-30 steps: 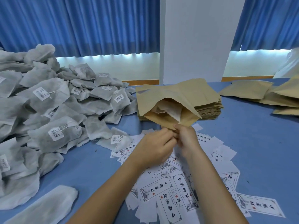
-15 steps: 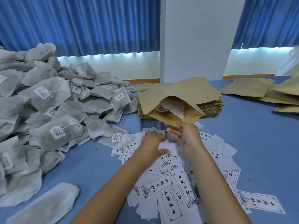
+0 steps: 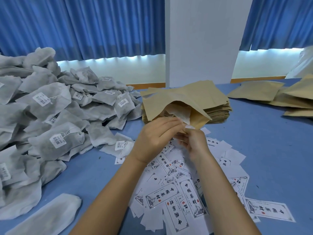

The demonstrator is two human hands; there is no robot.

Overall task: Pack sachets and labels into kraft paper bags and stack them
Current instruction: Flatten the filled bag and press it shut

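Note:
An open kraft paper bag (image 3: 169,106) lies on the stack of flat bags (image 3: 218,111), its mouth facing me, with a white sachet (image 3: 181,114) showing inside. Both hands are raised together just in front of that mouth. My right hand (image 3: 194,143) pinches a small white label (image 3: 189,127) at its fingertips. My left hand (image 3: 157,134) has its fingers curled against the same label from the left; its fingertips are hidden. Printed labels (image 3: 177,192) lie scattered on the blue table under my forearms.
A big heap of grey sachets with barcode tags (image 3: 50,107) fills the left side. One flat sachet (image 3: 45,216) lies near the front left edge. Filled kraft bags (image 3: 254,92) lie at the back right. A white pillar (image 3: 201,39) stands behind the table.
Both hands have lifted off the scattered labels and moved up together to the bag's mouth, a white label now between them. The bag and the sachet in it have stayed in place.

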